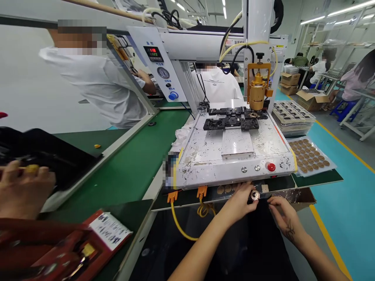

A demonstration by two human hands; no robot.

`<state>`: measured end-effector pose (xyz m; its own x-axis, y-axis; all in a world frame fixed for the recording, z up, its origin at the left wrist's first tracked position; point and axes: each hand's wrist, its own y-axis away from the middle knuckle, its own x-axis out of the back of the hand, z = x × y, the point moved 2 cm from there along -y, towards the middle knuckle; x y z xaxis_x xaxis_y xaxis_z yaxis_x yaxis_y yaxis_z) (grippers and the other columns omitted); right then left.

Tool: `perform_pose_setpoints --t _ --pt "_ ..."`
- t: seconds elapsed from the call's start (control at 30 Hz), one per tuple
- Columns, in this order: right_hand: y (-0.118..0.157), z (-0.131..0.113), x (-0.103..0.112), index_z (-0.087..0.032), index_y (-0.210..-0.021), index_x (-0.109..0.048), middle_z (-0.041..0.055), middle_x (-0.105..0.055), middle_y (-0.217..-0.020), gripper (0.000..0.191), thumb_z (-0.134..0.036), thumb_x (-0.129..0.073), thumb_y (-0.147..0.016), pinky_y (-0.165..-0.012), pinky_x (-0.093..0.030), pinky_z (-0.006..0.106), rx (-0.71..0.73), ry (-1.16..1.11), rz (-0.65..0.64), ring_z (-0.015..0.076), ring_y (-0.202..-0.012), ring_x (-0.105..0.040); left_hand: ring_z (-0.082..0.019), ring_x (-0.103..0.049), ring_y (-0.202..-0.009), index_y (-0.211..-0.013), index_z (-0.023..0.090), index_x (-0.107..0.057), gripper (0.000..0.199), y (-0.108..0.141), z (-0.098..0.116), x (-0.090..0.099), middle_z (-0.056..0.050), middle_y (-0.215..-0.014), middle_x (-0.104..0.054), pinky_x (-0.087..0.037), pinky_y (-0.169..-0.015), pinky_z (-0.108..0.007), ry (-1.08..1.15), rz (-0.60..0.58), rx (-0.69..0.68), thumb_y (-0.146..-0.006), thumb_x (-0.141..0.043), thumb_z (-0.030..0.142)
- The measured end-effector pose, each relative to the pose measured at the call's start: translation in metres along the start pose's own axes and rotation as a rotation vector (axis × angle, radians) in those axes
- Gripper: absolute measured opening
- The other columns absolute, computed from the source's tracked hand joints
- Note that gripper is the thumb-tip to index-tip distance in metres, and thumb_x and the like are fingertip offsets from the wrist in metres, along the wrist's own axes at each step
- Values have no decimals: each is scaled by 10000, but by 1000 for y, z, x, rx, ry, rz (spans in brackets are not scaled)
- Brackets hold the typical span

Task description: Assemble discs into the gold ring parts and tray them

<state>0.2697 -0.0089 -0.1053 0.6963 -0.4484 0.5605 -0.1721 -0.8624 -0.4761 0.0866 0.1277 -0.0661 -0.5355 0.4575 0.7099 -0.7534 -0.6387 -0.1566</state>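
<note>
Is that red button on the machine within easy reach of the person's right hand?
Probably yes: the red button sits on the front of the white machine, above the right hand; nothing appears to block the way.

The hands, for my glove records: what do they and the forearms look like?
Neither wears a glove, and no sleeve shows on the visible forearms. The left hand has no evident marking; the right hand has a dark, tattoo-like marking toward the forearm.

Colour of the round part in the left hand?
The round part looks coppery gold at the rim, paler inside with dark marks; head view.
</note>
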Motion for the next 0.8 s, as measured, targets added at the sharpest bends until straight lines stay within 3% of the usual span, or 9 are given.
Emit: perform_pose_setpoints --t 0.07,0.13,0.23,0.33,0.4,0.5,0.63,0.8 --pt "-4 0 6 -249 -1097 -658 99 -782 -1041 144 -328 -540 -1078 -770 -653 337 -126 -27 5 246 -923 -775 -348 -606 -1337 -1060 216 -642 249 2 3 0 -140 -1350 -681 -407 -1209 -560 -14 16 -14 -840 -728 137" --pt "-9 -1 12 -237 -1142 -668 94 -783 -1034 206 -391 -547 -1077 -758 -650 317 -247 -100 0 236 -889 -771 -356 -537 -1431 -1051 214 -650 244 8 7 3 -155 -1445 -640 -325 -1268 -576 -11 33 -28 -837 -728 124" --pt "-21 -12 20 -239 -1191 -736 100 -783 -1137 321 -486 -603 -1036 -898 -629 363 -376 -249 -9 266 -1026 -753 -336 -598 -1367 -1102 228 -665 302 23 17 11 -129 -1418 -674 -421 -1213 -534 87 71 14 -827 -720 116" --pt "-36 -35 25 -266 -1201 -794 88 -776 -1149 358 -525 -657 -995 -961 -591 389 -380 -324 -68 285 -1100 -721 -262 -726 -1081 -1178 250 -660 342 44 28 21 -65 -1174 -765 -568 -1024 -438 363 125 163 -852 -728 170" --pt "-44 -50 24 -266 -1223 -794 79 -779 -1088 370 -521 -691 -975 -916 -592 381 -410 -393 -119 265 -1025 -728 -221 -741 -943 -1175 235 -646 353 58 34 24 -43 -1054 -763 -612 -889 -368 671 165 285 -848 -779 230" --pt "-52 -65 15 -225 -1167 -783 70 -787 -986 402 -526 -783 -900 -731 -595 333 -532 -580 -159 210 -810 -718 -206 -766 -863 -1158 208 -614 477 74 40 26 -38 -1013 -752 -627 -761 -306 1095 232 447 -777 -895 271" --pt "-56 -73 -1 -190 -929 -737 34 -760 -805 375 -513 -879 -802 -562 -517 272 -613 -736 -252 134 -586 -615 -252 -801 -961 -1173 174 -628 579 90 49 33 -87 -1073 -791 -634 -864 -328 1300 301 555 -717 -978 244" --pt "-54 -81 -6 -191 -893 -704 -5 -695 -691 361 -527 -831 -865 -584 -488 265 -596 -724 -323 124 -572 -590 -319 -791 -1083 -1249 121 -684 558 106 60 43 -171 -1179 -802 -628 -967 -399 1401 339 586 -807 -930 356"
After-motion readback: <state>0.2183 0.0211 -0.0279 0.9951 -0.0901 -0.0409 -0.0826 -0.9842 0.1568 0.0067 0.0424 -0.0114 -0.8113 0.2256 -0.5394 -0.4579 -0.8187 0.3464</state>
